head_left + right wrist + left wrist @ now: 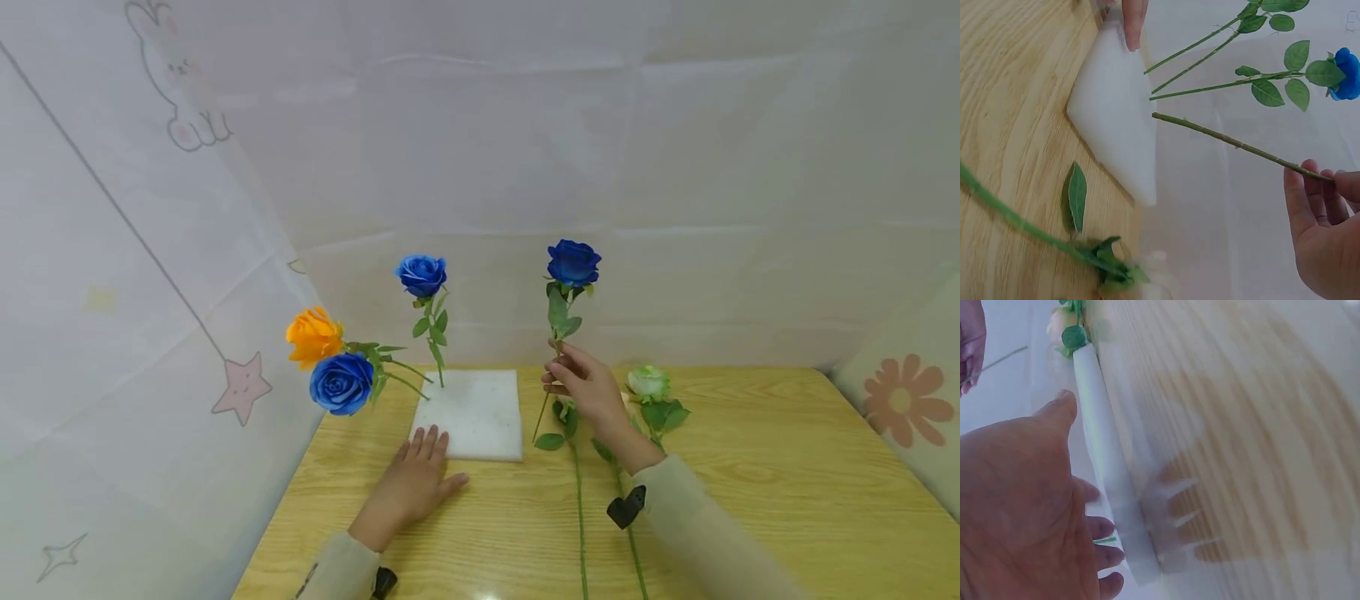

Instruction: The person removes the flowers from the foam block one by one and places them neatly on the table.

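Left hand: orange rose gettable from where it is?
Probably yes. The left hand holds nothing, fingers at the white pad, and the orange rose leans out on that side. The lower blue rose partly overlaps it in the head view, so going around looks safer.

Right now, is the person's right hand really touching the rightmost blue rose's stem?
Touching. The right wrist view shows the right hand pinching the stem, with no visible gap.

Cream sleeves, black device at each wrist, dark left-sleeve mark, perhaps lettering
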The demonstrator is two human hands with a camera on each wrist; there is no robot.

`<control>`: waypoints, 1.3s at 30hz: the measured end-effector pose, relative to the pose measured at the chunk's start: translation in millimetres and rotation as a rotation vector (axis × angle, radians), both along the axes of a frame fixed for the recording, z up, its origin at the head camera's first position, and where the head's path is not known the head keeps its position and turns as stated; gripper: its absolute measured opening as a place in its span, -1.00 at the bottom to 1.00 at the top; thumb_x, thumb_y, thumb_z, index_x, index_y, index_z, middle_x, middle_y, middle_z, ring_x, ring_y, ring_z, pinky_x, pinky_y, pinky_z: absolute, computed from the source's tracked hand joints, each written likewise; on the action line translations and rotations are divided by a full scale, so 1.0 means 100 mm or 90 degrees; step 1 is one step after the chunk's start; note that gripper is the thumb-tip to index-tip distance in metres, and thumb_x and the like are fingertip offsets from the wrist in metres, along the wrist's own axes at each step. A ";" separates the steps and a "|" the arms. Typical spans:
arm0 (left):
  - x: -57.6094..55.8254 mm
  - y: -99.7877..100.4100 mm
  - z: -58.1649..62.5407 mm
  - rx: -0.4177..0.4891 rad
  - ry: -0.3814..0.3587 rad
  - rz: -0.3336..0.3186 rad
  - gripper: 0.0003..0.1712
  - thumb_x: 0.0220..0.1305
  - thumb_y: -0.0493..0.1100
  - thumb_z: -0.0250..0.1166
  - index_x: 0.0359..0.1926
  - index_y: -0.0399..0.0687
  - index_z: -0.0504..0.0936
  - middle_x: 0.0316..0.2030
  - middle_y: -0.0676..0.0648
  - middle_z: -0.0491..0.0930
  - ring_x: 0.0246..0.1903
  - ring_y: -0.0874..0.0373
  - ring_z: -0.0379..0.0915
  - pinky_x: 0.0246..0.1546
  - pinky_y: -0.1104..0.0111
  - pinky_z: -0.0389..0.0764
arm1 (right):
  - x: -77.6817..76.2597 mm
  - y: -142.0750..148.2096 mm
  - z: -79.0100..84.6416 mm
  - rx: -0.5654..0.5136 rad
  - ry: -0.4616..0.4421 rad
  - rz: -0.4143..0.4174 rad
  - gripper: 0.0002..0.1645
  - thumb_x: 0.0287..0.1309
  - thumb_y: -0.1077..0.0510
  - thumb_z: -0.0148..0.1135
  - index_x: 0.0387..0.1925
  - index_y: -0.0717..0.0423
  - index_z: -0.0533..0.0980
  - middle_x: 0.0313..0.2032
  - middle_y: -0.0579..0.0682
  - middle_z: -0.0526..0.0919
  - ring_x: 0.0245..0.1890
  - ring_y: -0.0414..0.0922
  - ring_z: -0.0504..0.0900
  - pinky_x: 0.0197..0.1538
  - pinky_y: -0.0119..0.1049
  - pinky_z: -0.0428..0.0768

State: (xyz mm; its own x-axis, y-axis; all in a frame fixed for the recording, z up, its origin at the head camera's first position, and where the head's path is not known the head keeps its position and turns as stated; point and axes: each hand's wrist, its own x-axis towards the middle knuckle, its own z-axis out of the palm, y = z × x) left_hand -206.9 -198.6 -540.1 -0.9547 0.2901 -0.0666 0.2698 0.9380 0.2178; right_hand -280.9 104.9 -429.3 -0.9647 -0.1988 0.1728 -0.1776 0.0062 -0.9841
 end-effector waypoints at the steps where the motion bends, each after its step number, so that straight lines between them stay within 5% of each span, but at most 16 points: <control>1: 0.00 0.01 -0.01 0.001 -0.001 -0.003 -0.01 0.46 0.45 -0.10 0.60 -0.14 0.05 0.58 -0.30 -0.06 0.55 -0.31 -0.19 0.48 -0.19 -0.02 | 0.02 0.04 0.00 0.002 0.002 0.004 -0.43 0.46 0.19 0.16 0.44 -0.02 0.39 -0.03 0.20 0.61 -0.01 0.14 0.69 0.07 -0.04 0.68; 9: -0.02 0.05 0.00 -0.004 -0.017 -0.018 0.00 0.45 0.45 -0.05 0.61 -0.11 0.02 0.59 -0.30 -0.12 0.55 -0.34 -0.26 0.47 -0.23 -0.05 | 0.18 0.37 0.08 0.031 0.005 0.005 -0.37 0.45 0.16 0.19 0.48 -0.05 0.33 -0.01 0.23 0.59 -0.12 -0.13 0.73 0.06 -0.07 0.68; 15: -0.01 0.05 -0.01 -0.015 -0.021 -0.017 0.07 0.40 0.51 -0.06 0.61 -0.11 0.00 0.59 -0.30 -0.14 0.55 -0.33 -0.27 0.46 -0.24 -0.03 | 0.25 0.60 0.11 0.033 0.019 -0.005 -0.34 0.42 0.14 0.23 0.48 0.00 0.33 -0.06 0.11 0.64 -0.13 -0.14 0.74 0.07 0.06 0.65; 22: 0.01 0.09 -0.03 -0.033 0.001 -0.014 0.12 0.36 0.56 -0.09 0.61 -0.13 0.01 0.58 -0.32 -0.12 0.55 -0.35 -0.25 0.45 -0.25 -0.01 | 0.36 0.86 0.13 0.068 0.037 -0.045 -0.33 0.44 0.12 0.20 0.50 0.09 0.29 -0.13 -0.09 0.71 -0.15 -0.20 0.74 -0.03 -0.14 0.71; 31: -0.01 0.09 -0.04 -0.043 0.016 -0.013 0.12 0.36 0.56 -0.10 0.60 -0.13 0.03 0.58 -0.31 -0.10 0.55 -0.35 -0.23 0.45 -0.25 0.01 | 0.44 1.13 0.10 0.092 0.058 -0.071 -0.31 0.43 0.09 0.21 0.50 0.13 0.29 -0.07 0.02 0.72 -0.15 -0.16 0.77 -0.05 -0.16 0.71; 39: 0.00 0.10 -0.04 -0.036 0.011 -0.015 0.12 0.36 0.56 -0.09 0.60 -0.13 0.03 0.58 -0.31 -0.10 0.55 -0.34 -0.24 0.45 -0.25 0.00 | 0.53 1.33 0.08 0.124 0.038 -0.079 -0.29 0.42 0.03 0.22 0.51 0.07 0.28 -0.14 -0.17 0.73 -0.18 -0.19 0.76 -0.08 -0.29 0.72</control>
